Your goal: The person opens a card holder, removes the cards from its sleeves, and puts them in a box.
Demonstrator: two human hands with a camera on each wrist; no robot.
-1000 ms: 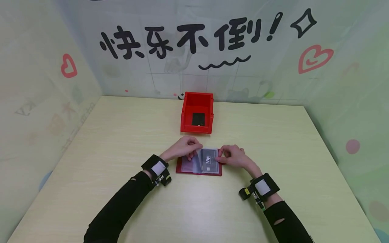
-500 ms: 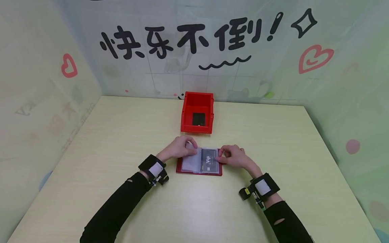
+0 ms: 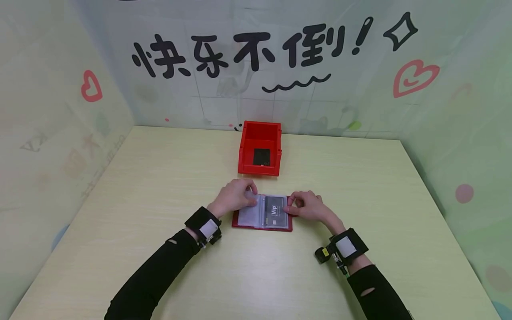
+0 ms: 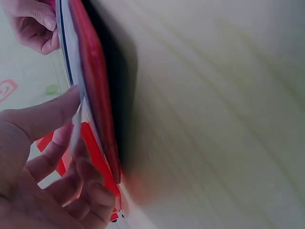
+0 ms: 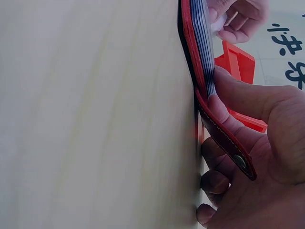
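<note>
A red card holder [image 3: 262, 229] lies unfolded on the table, its clear plastic sleeves spread to both sides. On its right half a grey card marked "Vip" [image 3: 275, 215] shows through a sleeve. My left hand [image 3: 237, 195] pinches a clear sleeve [image 4: 78, 119] between thumb and fingers at the upper left half. Opposite, my right hand [image 3: 307, 205] grips the right edge, its thumb [image 5: 238, 93] on the stack of sleeves and its other fingers beneath. A strap with a snap button [image 5: 239, 162] sticks out by the right palm.
Behind the card holder stands a red plastic bin [image 3: 260, 171] with a flat black item [image 3: 262, 157] inside. The pale wooden table [image 3: 256, 275] meets printed walls at the back and on both sides. Each wrist wears a strapped camera.
My left hand has moved a little left, turning the clear sleeve over onto the left half, where it now lies flatter. My right hand has stayed at the right edge.
</note>
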